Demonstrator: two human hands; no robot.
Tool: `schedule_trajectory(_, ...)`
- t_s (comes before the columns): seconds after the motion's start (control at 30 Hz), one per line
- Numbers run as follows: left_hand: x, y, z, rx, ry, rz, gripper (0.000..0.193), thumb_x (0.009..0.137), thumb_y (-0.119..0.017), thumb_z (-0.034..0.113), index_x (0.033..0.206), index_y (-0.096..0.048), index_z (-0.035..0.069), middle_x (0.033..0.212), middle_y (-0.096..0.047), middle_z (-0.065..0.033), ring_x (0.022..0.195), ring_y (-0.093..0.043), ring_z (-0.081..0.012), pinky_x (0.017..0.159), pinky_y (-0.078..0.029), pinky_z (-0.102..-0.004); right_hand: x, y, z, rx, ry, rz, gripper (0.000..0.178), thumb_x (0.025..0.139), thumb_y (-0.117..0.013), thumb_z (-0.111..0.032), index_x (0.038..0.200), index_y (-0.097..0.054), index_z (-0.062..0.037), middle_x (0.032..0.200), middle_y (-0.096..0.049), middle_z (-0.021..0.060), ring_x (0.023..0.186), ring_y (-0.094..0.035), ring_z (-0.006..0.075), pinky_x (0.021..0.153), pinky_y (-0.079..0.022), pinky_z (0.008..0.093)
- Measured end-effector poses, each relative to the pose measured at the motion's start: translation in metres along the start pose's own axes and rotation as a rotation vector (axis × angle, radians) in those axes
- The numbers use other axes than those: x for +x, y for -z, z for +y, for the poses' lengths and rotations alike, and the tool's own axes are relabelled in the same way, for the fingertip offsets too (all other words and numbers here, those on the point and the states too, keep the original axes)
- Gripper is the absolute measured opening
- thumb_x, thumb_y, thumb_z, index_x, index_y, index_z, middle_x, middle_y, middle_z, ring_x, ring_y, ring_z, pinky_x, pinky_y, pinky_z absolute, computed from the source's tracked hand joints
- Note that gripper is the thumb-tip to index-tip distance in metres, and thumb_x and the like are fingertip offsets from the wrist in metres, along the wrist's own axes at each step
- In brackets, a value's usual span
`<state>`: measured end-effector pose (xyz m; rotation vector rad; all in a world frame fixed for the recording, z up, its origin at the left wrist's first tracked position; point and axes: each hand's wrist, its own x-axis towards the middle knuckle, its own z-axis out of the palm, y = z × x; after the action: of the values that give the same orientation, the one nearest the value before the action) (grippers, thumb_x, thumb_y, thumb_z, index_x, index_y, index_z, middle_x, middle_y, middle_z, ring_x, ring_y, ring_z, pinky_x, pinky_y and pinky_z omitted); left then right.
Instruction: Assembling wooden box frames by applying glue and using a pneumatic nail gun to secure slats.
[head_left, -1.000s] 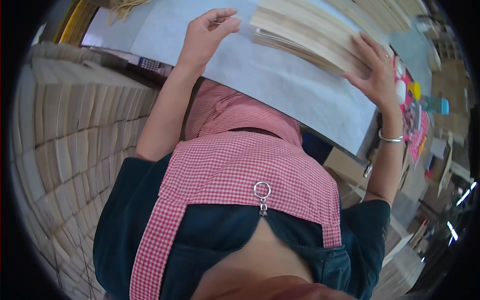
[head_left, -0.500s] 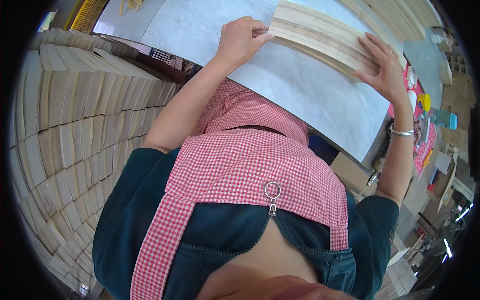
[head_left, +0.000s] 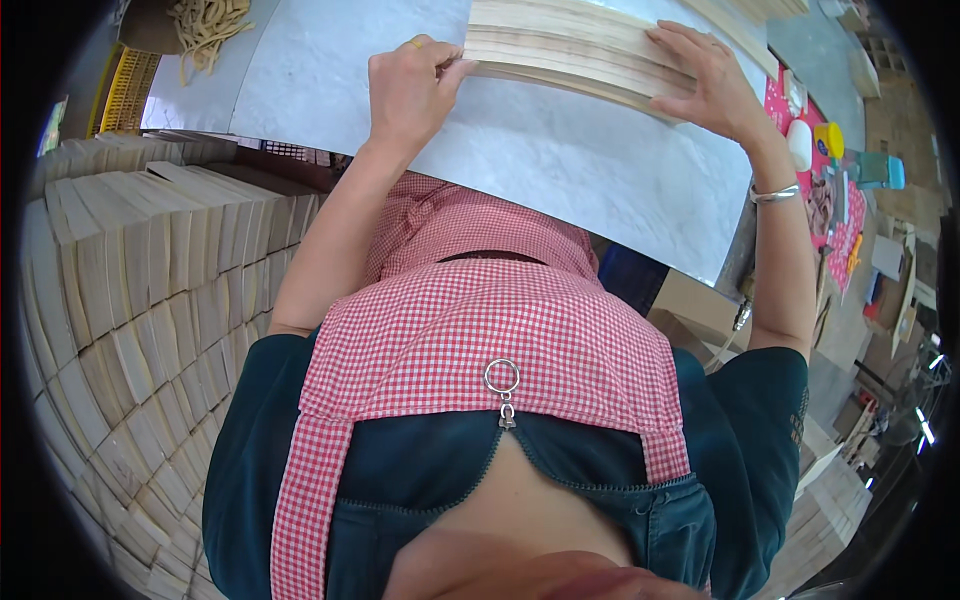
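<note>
Several pale wooden boards (head_left: pixel 570 48) lie stacked on the grey-white marbled tabletop (head_left: pixel 560 150), their long sides running across in front of me. My left hand (head_left: pixel 412 95) pinches the left end of the stack between thumb and curled fingers. At the other end, my right hand (head_left: pixel 715 85) grips with its thumb on the near edge and its fingers bent over the top face. The far side of the stack is cut off by the picture's upper edge.
Tall stacks of wooden blocks (head_left: pixel 150 260) stand to my left. Tan bands (head_left: pixel 210 30) lie in a heap at the table's far left, near a yellow crate (head_left: pixel 125 90). A yellow-lidded jar (head_left: pixel 829 139) and a teal container (head_left: pixel 880 171) are at the right.
The view has turned and shifted, so hands and boards appear farther left and higher, and more of the band heap shows. Both hands still hold the boards.
</note>
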<state>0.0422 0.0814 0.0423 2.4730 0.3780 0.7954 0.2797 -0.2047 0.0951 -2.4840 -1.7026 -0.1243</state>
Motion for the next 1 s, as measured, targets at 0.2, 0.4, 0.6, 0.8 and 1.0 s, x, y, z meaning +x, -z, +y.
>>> schedule_trajectory(0.2,0.003,0.0,-0.001,0.001,-0.041,0.014,0.014,0.08,-0.079,0.018,0.085,-0.078,0.005,0.069,-0.064,-0.0023,0.054,-0.052,-0.0155,0.057,-0.041,-0.0301,0.004,0.002,-0.005,-0.03,0.001,-0.054,0.074,0.073,-0.084,-0.03,0.141,-0.058,-0.0175,0.147,-0.056,0.0033,0.13,-0.055,0.0275,0.116,-0.038,0.0405)
schedule_trajectory(0.4,0.003,-0.001,0.003,0.056,-0.096,0.026,0.012,0.082,-0.078,0.017,0.086,-0.078,0.006,0.071,-0.065,-0.0016,0.057,-0.054,-0.0151,0.058,-0.04,-0.0295,0.004,-0.004,0.0,-0.021,0.049,-0.002,0.06,0.08,-0.08,-0.025,0.136,-0.062,-0.0136,0.135,-0.064,0.0053,0.119,-0.061,0.026,0.107,-0.046,0.0375)
schedule_trajectory(0.6,0.003,0.0,0.005,0.092,-0.119,0.01,0.012,0.084,-0.077,0.017,0.088,-0.079,0.006,0.078,-0.067,-0.0018,0.066,-0.058,-0.0143,0.064,-0.043,-0.0286,0.015,-0.009,0.009,0.22,0.031,-0.139,0.068,0.079,-0.075,-0.038,0.132,-0.058,0.0003,0.133,-0.062,0.0207,0.117,-0.061,0.0366,0.093,-0.051,0.0451)
schedule_trajectory(0.8,-0.001,0.003,0.0,-0.087,0.033,-0.086,0.014,0.089,-0.072,0.014,0.095,-0.078,0.004,0.087,-0.071,-0.003,0.078,-0.064,-0.0121,0.071,-0.045,-0.0257,-0.019,-0.005,0.002,0.216,-0.061,-0.067,0.085,0.074,-0.082,-0.033,0.145,-0.045,-0.0015,0.138,-0.054,0.0202,0.127,-0.051,0.0371,0.106,-0.042,0.0456)
schedule_trajectory(1.0,0.01,0.006,-0.002,-0.755,0.752,-0.274,0.02,0.094,-0.066,0.015,0.104,-0.074,0.0,0.093,-0.073,-0.0056,0.083,-0.067,-0.0115,0.071,-0.047,-0.023,-0.088,-0.036,0.005,0.643,-0.642,0.324,0.024,0.096,-0.063,-0.015,0.116,-0.067,-0.004,0.102,-0.073,0.0082,0.09,-0.069,0.0181,0.081,-0.054,0.0265)
